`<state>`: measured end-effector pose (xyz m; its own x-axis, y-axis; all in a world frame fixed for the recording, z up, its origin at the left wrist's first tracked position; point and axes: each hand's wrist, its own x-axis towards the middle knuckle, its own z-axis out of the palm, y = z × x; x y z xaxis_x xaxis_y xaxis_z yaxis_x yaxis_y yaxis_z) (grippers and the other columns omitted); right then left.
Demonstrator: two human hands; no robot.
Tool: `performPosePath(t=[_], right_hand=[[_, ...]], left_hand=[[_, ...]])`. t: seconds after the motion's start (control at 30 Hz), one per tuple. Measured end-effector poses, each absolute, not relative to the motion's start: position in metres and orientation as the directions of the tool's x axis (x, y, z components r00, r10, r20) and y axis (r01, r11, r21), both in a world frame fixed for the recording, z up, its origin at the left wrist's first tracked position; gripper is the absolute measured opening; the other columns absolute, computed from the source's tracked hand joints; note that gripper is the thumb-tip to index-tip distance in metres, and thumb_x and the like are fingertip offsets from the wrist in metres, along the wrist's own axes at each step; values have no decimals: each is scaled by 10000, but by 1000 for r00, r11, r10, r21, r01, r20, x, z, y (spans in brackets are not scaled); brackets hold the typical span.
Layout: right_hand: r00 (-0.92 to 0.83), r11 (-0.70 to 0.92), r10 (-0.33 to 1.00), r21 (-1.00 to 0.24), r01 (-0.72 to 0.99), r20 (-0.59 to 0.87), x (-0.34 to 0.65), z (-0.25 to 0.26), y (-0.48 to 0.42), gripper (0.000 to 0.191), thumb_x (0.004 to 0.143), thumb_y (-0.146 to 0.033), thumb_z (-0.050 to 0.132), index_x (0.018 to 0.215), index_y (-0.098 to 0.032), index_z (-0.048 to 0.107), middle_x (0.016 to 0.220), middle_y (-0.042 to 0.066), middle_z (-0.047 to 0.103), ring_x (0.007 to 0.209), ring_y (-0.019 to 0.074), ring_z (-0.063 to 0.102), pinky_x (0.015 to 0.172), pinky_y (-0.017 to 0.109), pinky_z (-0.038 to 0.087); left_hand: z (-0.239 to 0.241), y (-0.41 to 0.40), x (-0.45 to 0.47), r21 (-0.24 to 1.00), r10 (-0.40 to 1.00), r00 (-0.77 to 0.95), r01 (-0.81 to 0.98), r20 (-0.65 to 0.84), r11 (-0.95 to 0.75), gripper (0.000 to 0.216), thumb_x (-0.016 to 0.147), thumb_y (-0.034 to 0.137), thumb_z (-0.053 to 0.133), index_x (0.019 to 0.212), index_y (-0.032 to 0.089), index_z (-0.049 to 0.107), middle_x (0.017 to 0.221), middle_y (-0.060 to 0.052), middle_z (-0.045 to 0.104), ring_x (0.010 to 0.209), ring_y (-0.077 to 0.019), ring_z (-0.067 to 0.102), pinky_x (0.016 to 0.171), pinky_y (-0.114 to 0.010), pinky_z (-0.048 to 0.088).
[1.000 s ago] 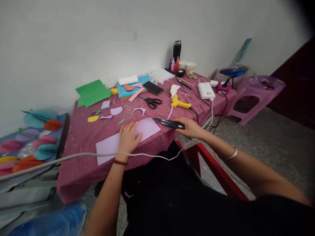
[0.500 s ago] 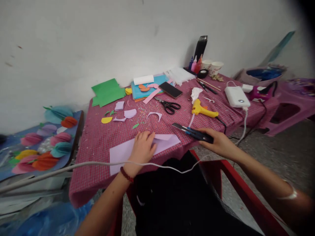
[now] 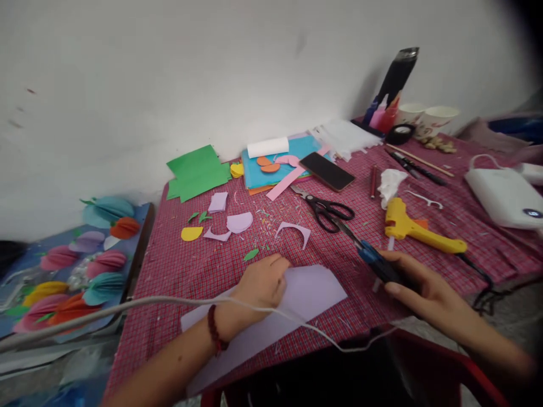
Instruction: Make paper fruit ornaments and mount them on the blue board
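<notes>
Just on the near side of the black-handled metal scissors (image 3: 314,202) lies a long flat sheet of lilac paper (image 3: 316,285), and the left hand (image 3: 261,282) rests on it with its fingers bent and gathered close; whether they press hard or pinch an edge, I cannot tell. The right hand (image 3: 432,288), nearer and to the right of the scissors, is wrapped around a slim black-and-blue plastic utility knife (image 3: 375,261), its grey metal blade (image 3: 348,233) bare and pointing toward the scissors' loops, touching or not is unclear to me. I'd worry about that blade: a careless sweep leftward could nick the other hand, and a loose press could let the paper skid. The long white cable (image 3: 178,300) crossing by the left wrist, nearer than the scissors, might snag if the arm lifts. Counting up: one knife, one pair of scissors; right of the scissors, one yellow plastic glue gun (image 3: 397,217); just behind them, one flat black phone (image 3: 326,170); behind and rightward, three small coloured squeeze bottles (image 3: 377,117) and two white printed paper cups (image 3: 439,120); behind and leftward, two orange paper ovals (image 3: 269,168); well to the left, nine round folded-paper ornaments (image 3: 106,264)
</notes>
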<state>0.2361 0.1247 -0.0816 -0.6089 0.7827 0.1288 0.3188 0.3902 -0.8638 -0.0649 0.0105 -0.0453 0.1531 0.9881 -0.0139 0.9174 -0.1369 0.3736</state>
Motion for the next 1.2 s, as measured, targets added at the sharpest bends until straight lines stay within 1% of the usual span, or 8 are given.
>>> performPosePath(t=[0.17, 0.27, 0.37, 0.53, 0.7, 0.83, 1.03, 1.2], right_hand=[[-682, 552, 699, -769, 321, 217, 228, -90, 123, 394, 869, -394, 623, 1249, -408, 521, 1020, 37, 709, 852, 247, 713, 717, 349, 631], [-722, 639, 644, -697, 327, 251, 227, -89, 119, 426, 885, -362, 614, 1298, -376, 509, 1118, 62, 680, 948, 254, 693, 773, 381, 621], [-701, 681, 652, -628, 377, 287, 227, -87, 116, 421, 903, -356, 582, 1318, -376, 512, 1141, 72, 644, 986, 260, 662, 790, 411, 594], [-570, 690, 719, -507, 518, 397, 221, -89, 109, 481, 916, -372, 541, 1387, -412, 450, 1056, 76, 645, 906, 291, 636, 763, 484, 516], [-605, 735, 676, -449, 508, 421, 211, -91, 106, 511, 904, -334, 585, 1391, -398, 442, 1014, 53, 687, 833, 254, 646, 701, 428, 474], [-602, 746, 663, -455, 486, 444, 211, -91, 108, 478, 888, -309, 623, 1347, -360, 500, 980, 40, 692, 816, 229, 649, 702, 396, 464], [-620, 800, 599, -412, 436, 507, 214, -90, 110, 414, 875, -251, 656, 1278, -231, 561, 975, 64, 680, 837, 222, 642, 751, 381, 462], [-627, 817, 576, -375, 437, 524, 213, -90, 109, 411, 869, -267, 662, 1265, -218, 564, 983, 71, 685, 848, 233, 642, 763, 393, 460]], left_hand=[[-43, 3, -84, 330, 964, 235, 926, -127, -182, 144, 807, 97, 431, 781, 201, 526, 757, -27, 581, 695, -173, 562, 649, -313, 472], [-54, -4, -84, 305, 975, 217, 926, 54, -223, 190, 838, 131, 465, 972, 182, 589, 889, -60, 638, 818, -192, 597, 771, -356, 514], [-64, -9, -83, 243, 944, 216, 930, 249, -277, 327, 871, 201, 522, 1192, 161, 564, 1093, -118, 655, 1013, -239, 597, 934, -447, 491], [-70, -10, -85, 268, 944, 260, 913, 201, -308, 380, 900, 259, 526, 1277, 217, 542, 1203, -123, 638, 1128, -263, 579, 993, -496, 466], [-66, -8, -89, 278, 940, 294, 901, 175, -334, 507, 915, 277, 525, 1402, 183, 421, 1227, -131, 638, 1176, -254, 557, 1065, -509, 417], [-64, -9, -88, 265, 908, 343, 877, 242, -402, 458, 927, 275, 509, 1368, 166, 450, 1176, -118, 665, 1158, -236, 567, 1067, -478, 423], [-65, -8, -87, 220, 880, 345, 878, 325, -425, 378, 921, 216, 519, 1287, 123, 518, 1160, -107, 694, 1131, -211, 594, 1094, -459, 403], [-66, -8, -87, 201, 853, 375, 862, 364, -465, 343, 909, 187, 538, 1245, 120, 550, 1180, -110, 699, 1136, -202, 610, 1104, -452, 404]])
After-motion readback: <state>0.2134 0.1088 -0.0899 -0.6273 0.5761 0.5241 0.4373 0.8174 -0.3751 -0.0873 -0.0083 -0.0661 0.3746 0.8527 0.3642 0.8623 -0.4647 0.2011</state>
